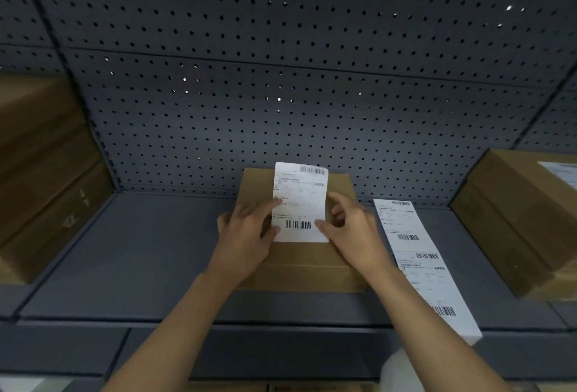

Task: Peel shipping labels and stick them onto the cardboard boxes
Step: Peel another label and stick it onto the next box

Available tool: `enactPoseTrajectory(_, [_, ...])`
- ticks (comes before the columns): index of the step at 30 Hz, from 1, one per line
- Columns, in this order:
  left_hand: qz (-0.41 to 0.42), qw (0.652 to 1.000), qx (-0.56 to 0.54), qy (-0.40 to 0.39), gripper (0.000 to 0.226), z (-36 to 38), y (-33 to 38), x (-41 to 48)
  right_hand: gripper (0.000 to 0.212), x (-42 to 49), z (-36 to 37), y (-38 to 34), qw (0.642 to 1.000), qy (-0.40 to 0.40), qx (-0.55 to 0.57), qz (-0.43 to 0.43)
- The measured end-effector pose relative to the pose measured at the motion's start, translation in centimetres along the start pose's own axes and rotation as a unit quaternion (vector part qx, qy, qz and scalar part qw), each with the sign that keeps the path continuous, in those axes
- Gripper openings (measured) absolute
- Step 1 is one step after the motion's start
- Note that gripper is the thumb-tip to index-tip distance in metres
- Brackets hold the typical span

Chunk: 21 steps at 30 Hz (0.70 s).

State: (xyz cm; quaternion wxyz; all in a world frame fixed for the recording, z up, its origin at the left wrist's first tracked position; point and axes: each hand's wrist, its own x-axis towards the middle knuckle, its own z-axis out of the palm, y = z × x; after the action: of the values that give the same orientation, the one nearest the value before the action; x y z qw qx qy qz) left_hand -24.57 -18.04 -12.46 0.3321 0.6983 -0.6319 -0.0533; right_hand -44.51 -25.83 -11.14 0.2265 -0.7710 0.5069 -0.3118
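Note:
A flat cardboard box [299, 262] lies in the middle of the grey shelf. A white shipping label [301, 201] with barcodes is over its top, its upper end curling up past the box's far edge. My left hand [246, 235] holds the label's left edge with fingers and thumb. My right hand [349, 229] has its thumb on the label's lower right corner, the other fingers curled behind its right edge. A strip of more labels [418, 260] lies on the shelf to the right of the box.
Stacked cardboard boxes [46, 179] stand at the left. Another stack [515, 220] at the right carries a label on top. A grey pegboard wall [281, 95] rises behind the shelf [150, 260].

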Motion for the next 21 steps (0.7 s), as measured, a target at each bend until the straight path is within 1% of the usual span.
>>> enactPoseTrajectory(2, [-0.002, 1.0, 0.015, 0.006, 0.049, 0.1, 0.1, 0.0, 0.061, 0.1, -0.1, 0.2, 1.0, -0.002, -0.003, 0.006])
enactPoseTrajectory(7, [-0.042, 0.999, 0.031, 0.007, 0.054, 0.1, 0.3, 0.3, 0.058, 0.2, 0.2, 0.6, 0.999, 0.01, -0.033, 0.002])
enactPoseTrajectory(10, [-0.064, 0.998, 0.021, 0.002, 0.055, 0.1, 0.5, 0.8, 0.06, 0.5, 0.2, 0.7, 0.998, 0.011, -0.062, 0.005])
enactPoseTrajectory(13, [-0.091, 0.995, 0.038, -0.012, 0.06, 0.1, 0.5, 1.8, 0.063, 1.0, 0.2, 0.7, 0.996, 0.006, -0.092, 0.012])
enactPoseTrajectory(17, [-0.116, 0.991, 0.057, -0.03, 0.063, 0.1, 0.3, 3.3, 0.06, 2.4, 0.3, 0.8, 0.994, 0.0, -0.111, 0.024])
enactPoseTrajectory(21, [-0.128, 0.989, 0.063, -0.041, 0.06, 0.2, -0.2, 4.7, 0.054, 3.9, 0.5, 0.9, 0.992, -0.002, -0.124, 0.031])
